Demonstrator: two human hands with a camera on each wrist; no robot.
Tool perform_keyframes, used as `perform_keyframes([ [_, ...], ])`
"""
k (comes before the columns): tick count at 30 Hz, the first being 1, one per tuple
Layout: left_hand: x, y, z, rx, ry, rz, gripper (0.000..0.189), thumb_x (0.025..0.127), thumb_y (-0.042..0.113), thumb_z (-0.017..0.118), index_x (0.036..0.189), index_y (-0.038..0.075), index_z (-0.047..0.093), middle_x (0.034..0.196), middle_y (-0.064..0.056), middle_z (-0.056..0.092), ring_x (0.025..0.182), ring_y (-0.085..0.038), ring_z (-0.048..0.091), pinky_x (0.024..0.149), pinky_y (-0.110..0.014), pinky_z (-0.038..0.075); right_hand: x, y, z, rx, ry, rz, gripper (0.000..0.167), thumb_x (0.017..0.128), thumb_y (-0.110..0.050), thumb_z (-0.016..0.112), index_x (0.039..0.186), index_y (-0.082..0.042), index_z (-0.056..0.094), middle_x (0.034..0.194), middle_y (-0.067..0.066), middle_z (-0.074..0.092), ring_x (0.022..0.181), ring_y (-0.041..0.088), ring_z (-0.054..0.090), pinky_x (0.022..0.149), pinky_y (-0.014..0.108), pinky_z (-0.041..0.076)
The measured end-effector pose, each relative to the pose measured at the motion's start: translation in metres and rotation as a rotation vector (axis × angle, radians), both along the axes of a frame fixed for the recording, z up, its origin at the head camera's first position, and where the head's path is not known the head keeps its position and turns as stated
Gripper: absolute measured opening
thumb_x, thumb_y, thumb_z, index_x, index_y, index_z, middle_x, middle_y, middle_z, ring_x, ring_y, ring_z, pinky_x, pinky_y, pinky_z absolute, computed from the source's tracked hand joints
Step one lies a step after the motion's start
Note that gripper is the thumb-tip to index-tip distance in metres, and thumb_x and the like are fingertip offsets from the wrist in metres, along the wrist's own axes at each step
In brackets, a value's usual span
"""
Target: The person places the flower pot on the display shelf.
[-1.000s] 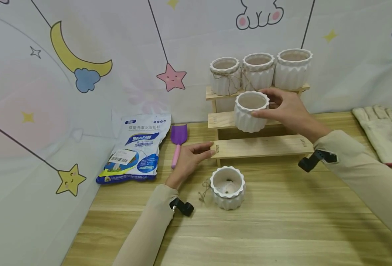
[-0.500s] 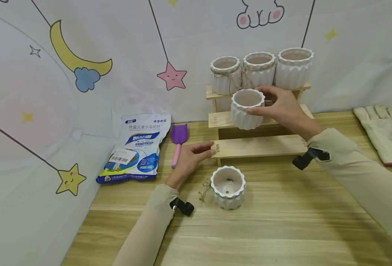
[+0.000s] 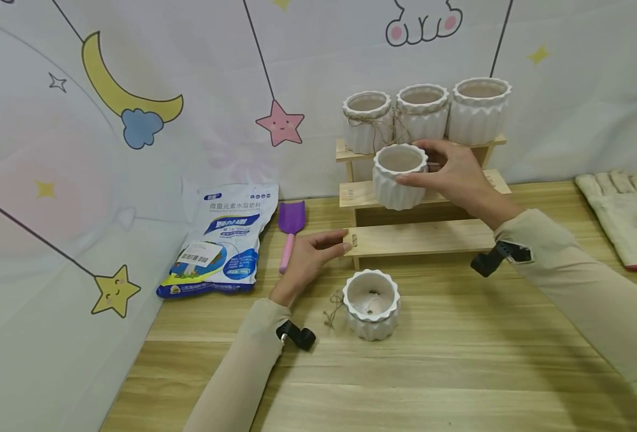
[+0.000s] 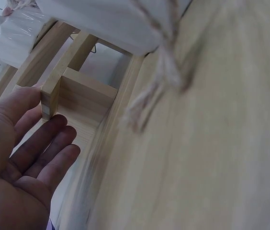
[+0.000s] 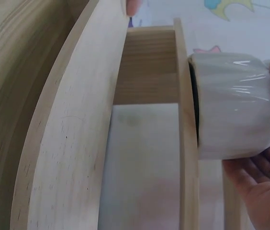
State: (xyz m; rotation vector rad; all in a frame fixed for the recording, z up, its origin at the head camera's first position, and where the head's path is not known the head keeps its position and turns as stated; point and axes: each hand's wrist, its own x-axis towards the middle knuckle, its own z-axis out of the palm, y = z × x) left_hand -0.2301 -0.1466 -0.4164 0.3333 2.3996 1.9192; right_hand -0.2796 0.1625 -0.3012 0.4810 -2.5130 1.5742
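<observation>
In the head view my right hand (image 3: 455,177) grips a white fluted flower pot (image 3: 399,189) by its right side, thumb in front and fingers behind. The pot is at the left part of the middle step of a wooden tiered stand (image 3: 423,238). In the right wrist view the pot's base (image 5: 197,103) is beside the step's edge; whether it bears fully on the board I cannot tell. My left hand (image 3: 310,258) pinches the left end of the lowest step, as the left wrist view shows at the board end (image 4: 51,98).
Three white pots (image 3: 421,117) stand on the top step, at least two tied with twine. Another pot (image 3: 371,306) with twine sits on the table before the stand. A fertilizer bag (image 3: 221,240), a purple shovel (image 3: 291,225) and a work glove (image 3: 626,216) lie around.
My right hand has moved the held pot a little to the left along the middle step, with most of the shift in the first half second. My left hand stays at the lowest step's end.
</observation>
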Motion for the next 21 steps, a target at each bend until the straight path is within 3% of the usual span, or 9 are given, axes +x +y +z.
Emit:
perform_keyframes([
  [13, -0.0008, 0.0008, -0.0011, 0.004, 0.003, 0.003, 0.036, 0.094, 0.011, 0.082, 0.129, 0.003, 0.075, 0.124, -0.011, 0.076, 0.115, -0.025, 0.073, 0.098, -0.032, 0.057, 0.0006, -0.0002, -0.0011, -0.009, 0.026, 0.008, 0.074, 0.085, -0.023, 0.093, 0.147, 0.0, 0.059, 0.136, 0.016, 0.061, 0.117, 0.027, 0.067, 0.084, 0.015, 0.056],
  [21, -0.0001, 0.0009, -0.0005, -0.001, 0.002, 0.006, 0.036, 0.094, 0.011, 0.082, 0.129, 0.003, 0.076, 0.123, -0.011, 0.077, 0.116, -0.025, 0.072, 0.099, -0.032, 0.057, 0.0019, 0.001, -0.0011, -0.006, -0.001, 0.035, 0.078, 0.088, -0.024, 0.091, 0.151, 0.002, 0.053, 0.141, 0.019, 0.056, 0.126, 0.038, 0.063, 0.087, 0.018, 0.057],
])
